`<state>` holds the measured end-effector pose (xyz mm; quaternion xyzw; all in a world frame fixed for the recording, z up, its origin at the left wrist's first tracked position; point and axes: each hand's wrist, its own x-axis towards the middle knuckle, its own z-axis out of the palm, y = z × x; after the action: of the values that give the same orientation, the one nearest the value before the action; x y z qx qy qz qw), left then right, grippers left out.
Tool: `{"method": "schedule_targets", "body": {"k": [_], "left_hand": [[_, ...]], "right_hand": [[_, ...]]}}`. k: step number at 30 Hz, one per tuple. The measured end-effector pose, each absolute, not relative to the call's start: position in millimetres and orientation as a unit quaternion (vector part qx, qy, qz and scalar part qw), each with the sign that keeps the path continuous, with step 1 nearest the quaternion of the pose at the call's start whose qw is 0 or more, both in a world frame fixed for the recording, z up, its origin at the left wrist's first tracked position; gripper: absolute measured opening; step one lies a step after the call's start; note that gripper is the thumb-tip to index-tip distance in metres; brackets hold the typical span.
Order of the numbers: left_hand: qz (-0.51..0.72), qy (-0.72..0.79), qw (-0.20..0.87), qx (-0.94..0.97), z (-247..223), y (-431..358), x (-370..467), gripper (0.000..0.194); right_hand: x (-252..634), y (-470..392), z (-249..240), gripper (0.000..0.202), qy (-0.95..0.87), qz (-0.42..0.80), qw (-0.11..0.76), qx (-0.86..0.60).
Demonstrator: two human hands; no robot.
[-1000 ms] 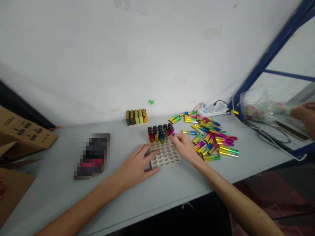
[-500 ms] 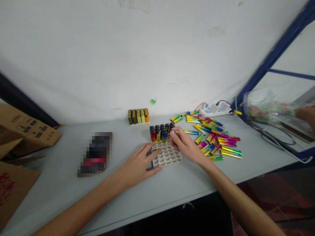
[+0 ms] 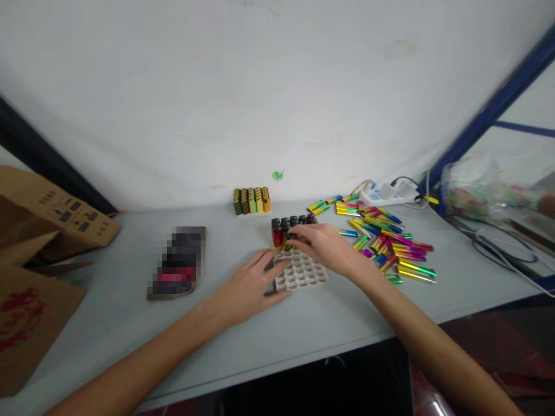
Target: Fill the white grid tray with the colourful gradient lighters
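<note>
A white honeycomb tray (image 3: pixel 302 276) lies on the table, with several upright lighters (image 3: pixel 277 230) in its far rows; they have coloured bodies and black tops. My left hand (image 3: pixel 251 283) rests at the tray's left side, fingers spread over its edge and thumb by the near corner. At the lighters, my right hand (image 3: pixel 327 245) is closed, its fingertips pinching a lighter (image 3: pixel 291 236) by its dark top. The back of this hand hides part of the far rows. To its right lies a heap of loose shiny multicoloured lighter-like tubes (image 3: pixel 390 248).
Near the wall stands a block of yellow-topped lighters (image 3: pixel 252 201). A power strip (image 3: pixel 390 194) with cables sits at the back right. On the left are a pixelated dark object (image 3: pixel 180 263) and cardboard boxes (image 3: pixel 56 214). A plastic bag (image 3: pixel 472 185) lies at the far right.
My right hand has moved left and lowered over the near row of lighters, with its fingertips now on a lighter there. My left hand stays at the tray. The view has shifted slightly.
</note>
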<state>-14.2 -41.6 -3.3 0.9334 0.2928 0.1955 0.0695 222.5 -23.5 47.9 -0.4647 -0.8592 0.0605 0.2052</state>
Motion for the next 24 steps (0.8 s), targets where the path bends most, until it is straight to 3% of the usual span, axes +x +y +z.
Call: {"method": "schedule_targets", "body": {"k": [9,13,18,20,24], "left_hand": [[0.18,0.295,0.061,0.936,-5.2,-40.6,-15.0,0.052],[0.174,0.297,0.057,0.937,-4.2,-40.2,-15.3,0.051],[0.174,0.293,0.054,0.938,-5.5,-39.4,-16.8,0.051],[0.179,0.293,0.054,0.938,-6.9,-38.9,-17.5,0.051],[0.183,0.289,0.053,0.938,-7.8,-38.3,-17.8,0.051]], "right_hand": [[213.2,-19.4,80.0,0.016,-0.877,0.003,0.087,-0.473],[212.5,-23.7,78.6,0.029,-0.864,0.011,0.148,-0.481],[271.7,-21.4,72.3,0.025,-0.787,0.046,0.262,-0.556],[307.6,-13.3,64.3,0.019,-0.745,-0.011,0.216,-0.631],[357.8,0.8,37.3,0.018,-0.697,-0.045,0.021,-0.715]]}}
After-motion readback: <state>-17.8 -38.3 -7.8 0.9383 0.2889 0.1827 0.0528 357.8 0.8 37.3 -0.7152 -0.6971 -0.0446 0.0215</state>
